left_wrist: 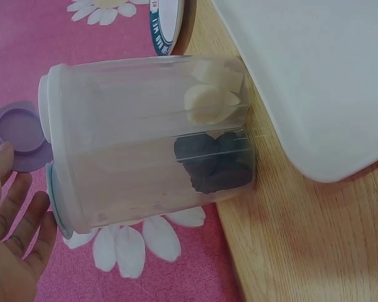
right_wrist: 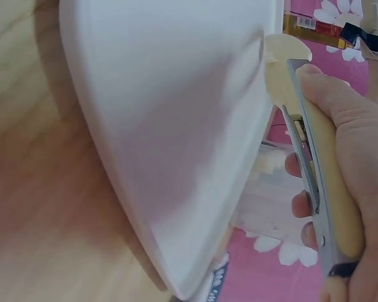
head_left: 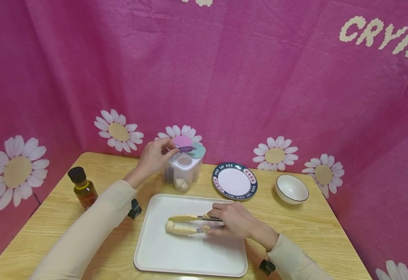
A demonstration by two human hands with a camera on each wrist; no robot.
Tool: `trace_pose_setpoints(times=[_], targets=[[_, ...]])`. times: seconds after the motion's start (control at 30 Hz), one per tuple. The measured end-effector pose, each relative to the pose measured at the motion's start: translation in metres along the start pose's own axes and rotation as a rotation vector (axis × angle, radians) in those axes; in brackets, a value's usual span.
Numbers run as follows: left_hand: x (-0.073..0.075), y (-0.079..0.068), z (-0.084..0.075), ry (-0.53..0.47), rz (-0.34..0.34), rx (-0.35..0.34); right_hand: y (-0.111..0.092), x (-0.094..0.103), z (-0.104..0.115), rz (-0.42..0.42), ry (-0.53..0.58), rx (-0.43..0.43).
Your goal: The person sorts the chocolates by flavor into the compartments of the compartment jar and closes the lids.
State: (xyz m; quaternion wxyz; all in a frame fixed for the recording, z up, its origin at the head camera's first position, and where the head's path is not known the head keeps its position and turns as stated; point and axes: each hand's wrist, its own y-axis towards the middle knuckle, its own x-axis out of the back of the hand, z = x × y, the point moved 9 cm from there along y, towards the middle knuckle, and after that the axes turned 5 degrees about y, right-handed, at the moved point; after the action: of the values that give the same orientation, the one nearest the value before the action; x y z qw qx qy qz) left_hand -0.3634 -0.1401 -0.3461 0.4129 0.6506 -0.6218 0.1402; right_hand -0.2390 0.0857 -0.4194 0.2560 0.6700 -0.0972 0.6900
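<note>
At the back of the table stands a clear lidded container (head_left: 192, 177) with compartments. My left hand (head_left: 154, 156) pinches its purple flip lid (head_left: 187, 149), which is raised off a round opening. Pale chunks (left_wrist: 211, 94) and dark lumps (left_wrist: 214, 160) lie in separate compartments, seen in the left wrist view. Above the white tray (head_left: 162, 256), my right hand (head_left: 234, 219) grips a pair of tongs (head_left: 183, 219) with pale yellow heads. A small pale piece (head_left: 170, 224) shows between the tong tips. The right wrist view shows thumb and fingers around the handles.
A dark-rimmed plate (head_left: 234, 182) lies right of the container, with a white bowl (head_left: 292, 189) farther right. An oil bottle with a black cap (head_left: 77, 175) stands at the left, beside my left forearm. A pink curtain (head_left: 225, 77) hangs behind the table.
</note>
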Motion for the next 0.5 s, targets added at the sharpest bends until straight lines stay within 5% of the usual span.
trace_pose_setpoints(times=[0.5], targets=[[0.001,0.002,-0.001,0.003,-0.003,-0.012,-0.009,0.073,-0.039,-0.159,-0.060,-0.105]])
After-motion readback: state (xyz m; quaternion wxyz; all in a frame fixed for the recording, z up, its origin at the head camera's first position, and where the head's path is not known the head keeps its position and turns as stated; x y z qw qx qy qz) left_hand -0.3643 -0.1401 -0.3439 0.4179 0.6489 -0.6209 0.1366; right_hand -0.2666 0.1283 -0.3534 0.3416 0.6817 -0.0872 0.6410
